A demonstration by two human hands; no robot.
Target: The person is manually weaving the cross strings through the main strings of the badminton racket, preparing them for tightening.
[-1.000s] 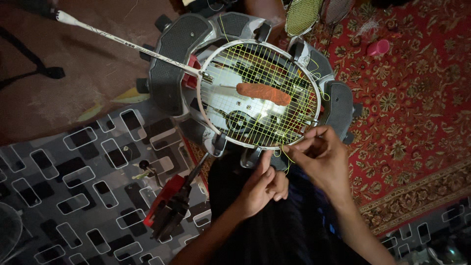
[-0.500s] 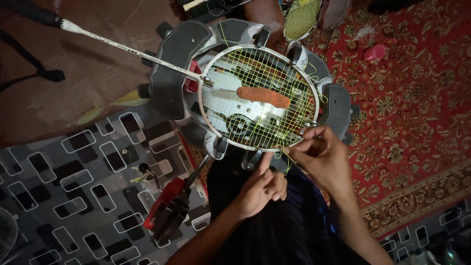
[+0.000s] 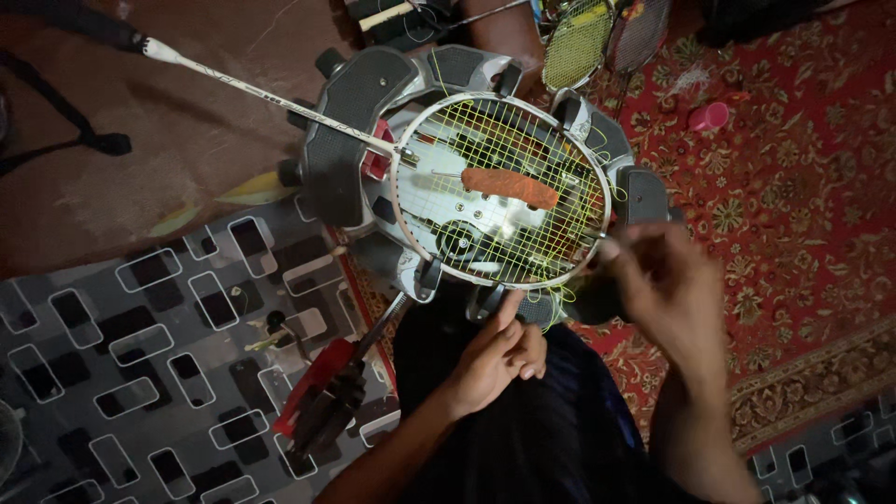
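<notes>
Here the left hand (image 3: 493,359) fingertip presses the white oval racket frame (image 3: 422,233) rim just ahead; the blurred right hand (image 3: 674,289) seemingly pinches yellow string (image 3: 597,149) at the rim's right

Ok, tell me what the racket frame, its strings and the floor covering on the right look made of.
Racket frame: pale, smooth, thin; likely graphite or metal, unclear. Strings: thin yellow-green synthetic cord, judging by the even bright colour. Carpet: woven red textile, matte, with floral pattern.

Racket head (image 3: 504,191) clamped on stringing machine (image 3: 359,140) at centre, shaft running out toward 10 o'clock. Left hand (image 3: 495,359) at 6 o'clock touching frame, right hand (image 3: 667,289) at 4 o'clock. Spare rackets (image 3: 579,42) lying at 1 o'clock on carpet (image 3: 803,187).
</notes>
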